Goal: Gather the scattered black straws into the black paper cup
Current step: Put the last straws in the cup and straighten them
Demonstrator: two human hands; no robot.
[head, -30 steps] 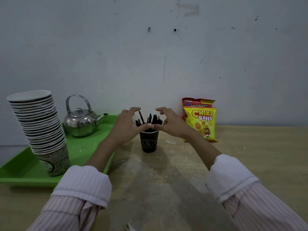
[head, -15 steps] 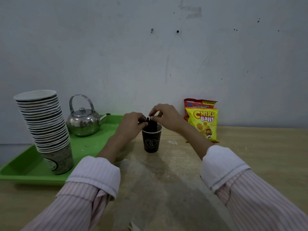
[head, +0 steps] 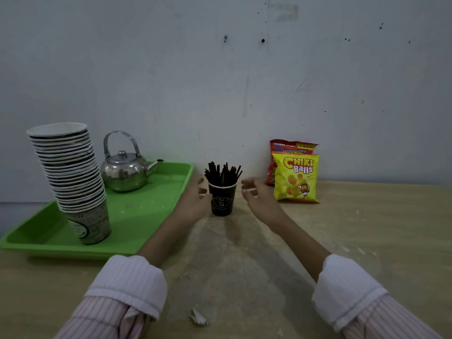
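A black paper cup [head: 222,200] stands upright on the wooden table near the wall. Several black straws [head: 223,171] stick up out of it, fanned apart at their tops. My left hand [head: 194,201] is just left of the cup with loosely curled fingers, its thumb close to or touching the cup's side, holding nothing. My right hand [head: 256,196] hovers a little to the right of the cup, apart from it, fingers relaxed and empty. No loose straws show on the table.
A green tray [head: 146,216] at the left carries a metal kettle [head: 124,170] and a tall leaning stack of paper cups [head: 71,177]. Two snack bags [head: 294,177] lean on the wall at the right. A crumpled paper scrap [head: 198,318] lies near the front.
Both hands were pinched together over the straw tops half a second ago. They have since let go and moved apart and down to either side of the cup; the straws fanned out.
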